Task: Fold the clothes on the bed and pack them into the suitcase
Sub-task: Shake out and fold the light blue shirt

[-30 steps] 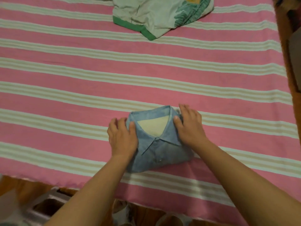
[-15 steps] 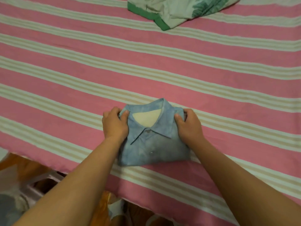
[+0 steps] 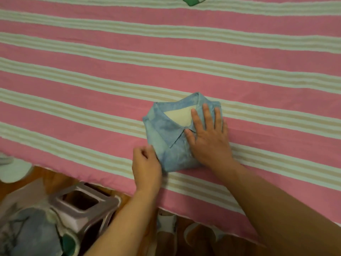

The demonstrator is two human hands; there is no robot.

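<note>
Hands first: our right hand (image 3: 208, 137) lies flat, pressing the folded blue shirt (image 3: 171, 137); our left hand (image 3: 146, 167) pinches its 7 o'clock corner. Lifting it toward the suitcase looks next.

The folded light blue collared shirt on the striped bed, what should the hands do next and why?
Probably lift the folded light blue collared shirt. It looks fully folded: the right hand lies flat on top and the left hand grips its near-left edge, ready to carry.

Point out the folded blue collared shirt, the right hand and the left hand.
Folded blue collared shirt (image 3: 162, 132): head view, left collar flap.
Right hand (image 3: 209, 139): head view, back of hand, flat on shirt.
Left hand (image 3: 146, 168): head view, back of hand, at shirt's corner.
</note>
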